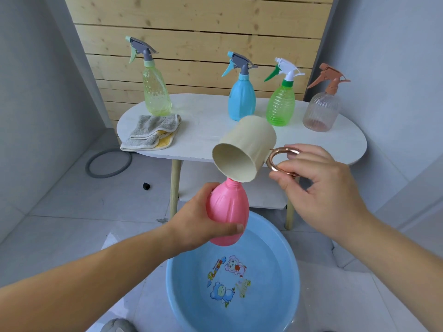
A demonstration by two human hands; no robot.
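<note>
My left hand [196,224] grips a pink bottle [227,209] with no spray head, upright over a blue basin [285,259] on the floor. My right hand [318,185] pinches the copper ring handle of a cream cup [247,149]. The cup is tipped well over, its mouth facing down and toward me, with its lower rim touching the bottle's open neck. The basin holds water and has cartoon pictures on its bottom.
A white oval table [208,130] stands behind, with a lower shelf. On it are a yellow-green spray bottle [155,92], a blue one [241,99], a green one [281,104], a clear one [322,109] and a folded grey cloth [151,131]. A grey ring [109,162] lies on the floor.
</note>
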